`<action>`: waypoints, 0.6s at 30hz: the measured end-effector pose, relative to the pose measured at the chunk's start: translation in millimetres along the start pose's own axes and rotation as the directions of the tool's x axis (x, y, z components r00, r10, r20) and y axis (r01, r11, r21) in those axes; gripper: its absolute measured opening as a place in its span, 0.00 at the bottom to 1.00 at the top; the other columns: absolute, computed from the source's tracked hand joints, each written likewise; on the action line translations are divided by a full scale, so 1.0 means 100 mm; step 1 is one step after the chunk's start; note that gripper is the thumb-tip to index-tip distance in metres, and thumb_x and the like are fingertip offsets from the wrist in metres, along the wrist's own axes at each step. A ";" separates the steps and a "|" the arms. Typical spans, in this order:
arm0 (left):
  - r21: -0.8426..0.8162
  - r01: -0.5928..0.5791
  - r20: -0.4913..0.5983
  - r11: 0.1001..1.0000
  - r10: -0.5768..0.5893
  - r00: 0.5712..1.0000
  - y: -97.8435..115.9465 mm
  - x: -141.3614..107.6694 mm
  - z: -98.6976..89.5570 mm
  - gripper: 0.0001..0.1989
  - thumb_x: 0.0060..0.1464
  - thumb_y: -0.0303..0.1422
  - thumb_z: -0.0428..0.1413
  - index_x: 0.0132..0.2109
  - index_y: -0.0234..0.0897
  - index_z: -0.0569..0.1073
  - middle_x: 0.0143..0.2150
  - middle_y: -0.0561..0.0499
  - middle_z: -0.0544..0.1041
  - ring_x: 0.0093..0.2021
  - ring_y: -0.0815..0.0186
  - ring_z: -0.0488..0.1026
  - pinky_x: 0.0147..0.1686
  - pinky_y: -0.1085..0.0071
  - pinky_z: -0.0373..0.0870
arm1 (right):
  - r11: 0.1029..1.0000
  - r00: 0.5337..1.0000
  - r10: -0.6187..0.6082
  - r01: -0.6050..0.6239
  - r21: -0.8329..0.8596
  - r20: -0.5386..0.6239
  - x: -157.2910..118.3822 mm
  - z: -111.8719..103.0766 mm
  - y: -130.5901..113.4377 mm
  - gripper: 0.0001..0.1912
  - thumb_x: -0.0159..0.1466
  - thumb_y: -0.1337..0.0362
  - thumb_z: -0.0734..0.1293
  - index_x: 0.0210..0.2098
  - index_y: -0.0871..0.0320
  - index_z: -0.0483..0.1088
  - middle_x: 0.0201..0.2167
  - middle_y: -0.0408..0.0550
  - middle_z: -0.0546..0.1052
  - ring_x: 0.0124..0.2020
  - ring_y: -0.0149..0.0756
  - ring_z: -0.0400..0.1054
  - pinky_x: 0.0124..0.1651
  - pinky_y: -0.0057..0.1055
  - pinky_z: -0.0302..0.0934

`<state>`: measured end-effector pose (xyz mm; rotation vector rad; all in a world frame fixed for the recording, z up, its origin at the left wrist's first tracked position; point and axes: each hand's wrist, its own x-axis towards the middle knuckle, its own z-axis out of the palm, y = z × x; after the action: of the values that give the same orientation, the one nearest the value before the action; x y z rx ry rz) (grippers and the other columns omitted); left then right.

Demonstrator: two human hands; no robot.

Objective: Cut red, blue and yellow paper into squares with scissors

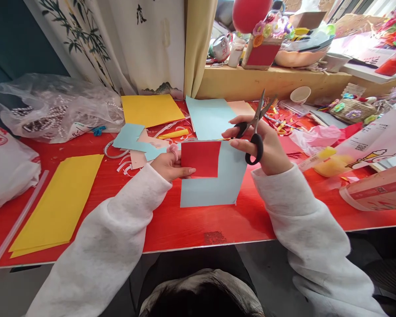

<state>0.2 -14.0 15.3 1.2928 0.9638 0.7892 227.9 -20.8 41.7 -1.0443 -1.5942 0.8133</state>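
My left hand (170, 166) pinches the left edge of a red paper square (201, 159), thumb on its front. Behind the square is a larger light blue sheet (211, 193), sticking out below and to the right. My right hand (267, 145) has a pair of scissors (256, 123) with black handles hooked on its fingers, blades pointing up and away from the paper. Its thumb and fingertips are at the upper right edge of the blue sheet; whether they grip it I cannot tell. A pink fluffy ring (174, 150) is on a left finger.
Yellow sheets (57, 202) lie at the left, beside a clear plastic strip (18, 222). Behind my hands are another yellow sheet (152, 110), a blue sheet (209, 115) and paper scraps (129, 136). Plastic bags (9, 167) stand left; a pink-and-white cup (379, 187) stands right.
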 end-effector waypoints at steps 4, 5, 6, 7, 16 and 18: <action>-0.006 0.024 0.039 1.000 -0.024 0.999 0.00 -0.02 0.02 0.20 0.36 0.30 0.64 0.41 0.31 0.74 0.39 0.48 0.76 0.34 0.66 0.73 0.33 0.70 0.72 | 0.999 0.994 0.030 -0.026 -0.039 0.110 0.10 -0.07 -0.20 0.22 0.48 0.60 0.73 0.39 0.55 0.63 0.30 0.43 0.73 0.34 0.33 0.69 0.33 0.30 0.63; -0.004 0.025 0.050 1.000 -0.025 0.998 0.00 -0.03 0.02 0.19 0.37 0.30 0.64 0.40 0.31 0.74 0.37 0.49 0.76 0.34 0.67 0.73 0.33 0.70 0.72 | 0.997 0.984 0.062 -0.054 -0.052 0.168 0.12 -0.06 -0.23 0.22 0.47 0.61 0.74 0.39 0.55 0.63 0.29 0.42 0.73 0.31 0.32 0.69 0.29 0.28 0.62; -0.001 0.021 0.059 1.000 -0.021 0.998 0.01 -0.03 0.03 0.18 0.37 0.30 0.64 0.39 0.31 0.74 0.36 0.50 0.76 0.33 0.67 0.73 0.33 0.70 0.72 | 0.995 0.970 0.090 -0.076 -0.068 0.224 0.15 -0.05 -0.25 0.22 0.47 0.61 0.74 0.38 0.55 0.62 0.27 0.42 0.72 0.29 0.31 0.68 0.26 0.27 0.60; 0.006 0.014 0.068 1.000 -0.014 0.998 0.01 -0.04 0.03 0.16 0.37 0.30 0.64 0.38 0.31 0.74 0.34 0.50 0.76 0.32 0.68 0.73 0.32 0.70 0.72 | 0.992 0.957 0.108 -0.088 -0.085 0.269 0.18 -0.02 -0.25 0.21 0.48 0.62 0.74 0.38 0.55 0.62 0.26 0.41 0.70 0.27 0.30 0.67 0.23 0.25 0.58; 0.062 -0.082 -0.010 0.995 0.083 0.996 0.01 -0.02 0.02 0.17 0.41 0.39 0.62 0.39 0.34 0.76 0.35 0.48 0.78 0.43 0.58 0.72 0.46 0.60 0.69 | 0.995 0.944 0.054 -0.023 -0.098 0.326 0.22 0.09 -0.12 0.15 0.51 0.62 0.72 0.35 0.56 0.65 0.23 0.38 0.63 0.21 0.23 0.59 0.20 0.23 0.50; 0.047 -0.100 -0.022 0.994 0.101 0.995 0.00 0.00 0.01 0.17 0.41 0.41 0.62 0.37 0.34 0.77 0.34 0.48 0.78 0.44 0.57 0.72 0.49 0.58 0.66 | 0.994 0.943 0.074 -0.042 -0.104 0.324 0.21 0.09 -0.12 0.16 0.51 0.60 0.72 0.36 0.56 0.65 0.23 0.38 0.63 0.20 0.23 0.57 0.19 0.23 0.48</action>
<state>1.5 -14.5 15.7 1.3830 0.9464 0.8661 214.4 -6.5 57.8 -1.0685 -1.9063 0.9990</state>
